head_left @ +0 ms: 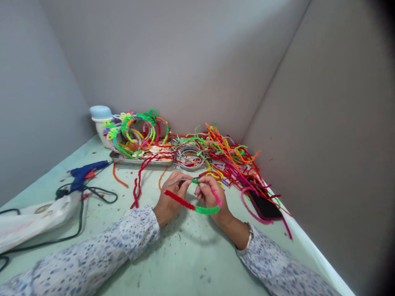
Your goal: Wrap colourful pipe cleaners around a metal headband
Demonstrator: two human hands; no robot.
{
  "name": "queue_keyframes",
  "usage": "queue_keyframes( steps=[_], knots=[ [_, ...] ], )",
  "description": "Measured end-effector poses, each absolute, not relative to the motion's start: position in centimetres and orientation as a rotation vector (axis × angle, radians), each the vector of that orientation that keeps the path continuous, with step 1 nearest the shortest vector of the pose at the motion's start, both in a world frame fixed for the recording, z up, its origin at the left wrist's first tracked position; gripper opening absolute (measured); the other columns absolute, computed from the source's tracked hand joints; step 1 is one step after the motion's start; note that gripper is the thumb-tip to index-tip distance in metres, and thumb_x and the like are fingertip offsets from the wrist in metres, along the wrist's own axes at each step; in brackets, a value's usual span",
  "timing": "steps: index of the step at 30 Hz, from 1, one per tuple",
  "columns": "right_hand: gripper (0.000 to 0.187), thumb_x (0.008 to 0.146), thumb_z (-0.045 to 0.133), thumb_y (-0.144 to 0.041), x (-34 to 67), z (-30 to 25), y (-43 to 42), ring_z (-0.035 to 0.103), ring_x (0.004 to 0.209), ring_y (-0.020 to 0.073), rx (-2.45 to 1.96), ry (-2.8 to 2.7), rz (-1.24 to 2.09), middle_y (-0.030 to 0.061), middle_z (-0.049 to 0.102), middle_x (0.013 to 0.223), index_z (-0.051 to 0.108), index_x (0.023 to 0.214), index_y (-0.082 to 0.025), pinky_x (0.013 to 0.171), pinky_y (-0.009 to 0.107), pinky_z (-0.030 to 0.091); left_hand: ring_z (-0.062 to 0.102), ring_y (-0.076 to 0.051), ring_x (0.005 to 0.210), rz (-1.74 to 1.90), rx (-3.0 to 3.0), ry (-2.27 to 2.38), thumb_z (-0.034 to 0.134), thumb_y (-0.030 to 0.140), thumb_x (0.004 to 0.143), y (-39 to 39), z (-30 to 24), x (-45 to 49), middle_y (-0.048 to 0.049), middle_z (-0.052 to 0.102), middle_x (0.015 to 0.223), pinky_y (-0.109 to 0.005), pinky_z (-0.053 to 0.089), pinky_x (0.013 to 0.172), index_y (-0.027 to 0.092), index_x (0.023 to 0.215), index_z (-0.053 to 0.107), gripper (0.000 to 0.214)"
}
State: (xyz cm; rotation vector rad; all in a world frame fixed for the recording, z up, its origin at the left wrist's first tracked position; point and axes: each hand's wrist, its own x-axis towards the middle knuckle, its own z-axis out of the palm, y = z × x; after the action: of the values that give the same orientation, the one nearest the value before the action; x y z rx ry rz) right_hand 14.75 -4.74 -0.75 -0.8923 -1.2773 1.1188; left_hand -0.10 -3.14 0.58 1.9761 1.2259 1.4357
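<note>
My left hand (169,200) and my right hand (212,196) meet over the pale green table (173,263), both closed on one hoop (197,209). The hoop is a grey band partly wrapped in fuzzy pipe cleaner: red at the left, green at the bottom, pink by my right fingers. My left fingers pinch the bare grey end and the red part. My right fingers pinch the green and pink part.
A metal tray (135,160) with finished wrapped hoops (138,129) and a white jar (101,123) sits at the back left. Loose pipe cleaners (228,158) and bare wire rings (189,158) lie behind my hands. A blue glue gun (84,172) with cable lies left, a dark phone (263,205) right.
</note>
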Motion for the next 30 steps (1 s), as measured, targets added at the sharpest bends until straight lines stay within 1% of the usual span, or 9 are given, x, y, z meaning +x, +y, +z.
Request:
queue_keyframes(
  steps=[5,10,14,20,24,27,30],
  knots=[
    [0.011,0.088,0.05,-0.028,14.7,-0.62,-4.69,0.051,0.057,0.0104,-0.879,-1.246,1.153,-0.003,0.057,0.068,0.055,0.094,-0.021,0.053,0.022,0.042,0.06,-0.016,0.08,1.416,1.939,1.218,0.054,0.022,0.087,-3.14,0.82,0.03,-0.0035,0.061,0.085,-0.027,0.048,0.068,0.019,0.087,0.067,0.013],
    [0.011,0.088,0.049,-0.03,14.72,-0.63,-4.65,0.05,0.053,0.0101,-0.875,-1.211,1.197,-0.0032,0.056,0.067,0.055,0.094,-0.021,0.047,0.021,0.041,0.059,-0.017,0.084,1.402,1.955,1.245,0.055,0.022,0.086,-2.96,0.85,-0.13,-0.0031,0.061,0.085,-0.029,0.047,0.075,0.019,0.084,0.066,0.012],
    [0.012,0.087,0.05,-0.031,14.7,-0.57,-4.71,0.05,0.054,0.0104,-0.9,-1.213,1.194,-0.0029,0.056,0.067,0.055,0.094,-0.022,0.046,0.02,0.041,0.059,-0.017,0.081,1.385,1.967,1.252,0.055,0.022,0.085,-2.86,0.95,-0.23,-0.0026,0.061,0.082,-0.029,0.047,0.074,0.019,0.08,0.065,0.012],
    [0.014,0.086,0.051,-0.033,14.67,-0.43,-4.86,0.053,0.058,0.0117,-0.909,-1.23,1.193,-0.0021,0.057,0.068,0.055,0.095,-0.021,0.05,0.022,0.043,0.058,-0.017,0.077,1.338,1.966,1.276,0.054,0.022,0.085,-2.96,1.23,-0.2,-0.0031,0.062,0.081,-0.029,0.046,0.07,0.018,0.079,0.065,0.013],
    [0.013,0.086,0.05,-0.031,14.71,-0.46,-4.82,0.05,0.055,0.0104,-0.904,-1.227,1.186,-0.0026,0.057,0.067,0.055,0.094,-0.021,0.047,0.02,0.041,0.058,-0.017,0.077,1.307,1.945,1.261,0.054,0.025,0.086,-2.94,1.27,-0.26,-0.0034,0.062,0.081,-0.028,0.044,0.069,0.017,0.08,0.065,0.014],
    [0.012,0.086,0.051,-0.03,14.73,-0.44,-4.72,0.048,0.052,0.0095,-0.914,-1.212,1.192,-0.0036,0.056,0.065,0.056,0.092,-0.021,0.045,0.02,0.038,0.057,-0.016,0.074,1.275,1.921,1.202,0.051,0.027,0.087,-2.96,1.23,-0.34,-0.0029,0.061,0.082,-0.027,0.043,0.066,0.017,0.083,0.064,0.017],
    [0.012,0.085,0.051,-0.031,14.71,-0.3,-4.72,0.048,0.052,0.0097,-0.92,-1.213,1.195,-0.0039,0.056,0.065,0.055,0.092,-0.021,0.046,0.02,0.038,0.056,-0.015,0.072,1.254,1.904,1.187,0.05,0.028,0.088,-3.07,1.21,-0.39,-0.0026,0.061,0.081,-0.026,0.042,0.063,0.017,0.083,0.063,0.018]
  ],
)
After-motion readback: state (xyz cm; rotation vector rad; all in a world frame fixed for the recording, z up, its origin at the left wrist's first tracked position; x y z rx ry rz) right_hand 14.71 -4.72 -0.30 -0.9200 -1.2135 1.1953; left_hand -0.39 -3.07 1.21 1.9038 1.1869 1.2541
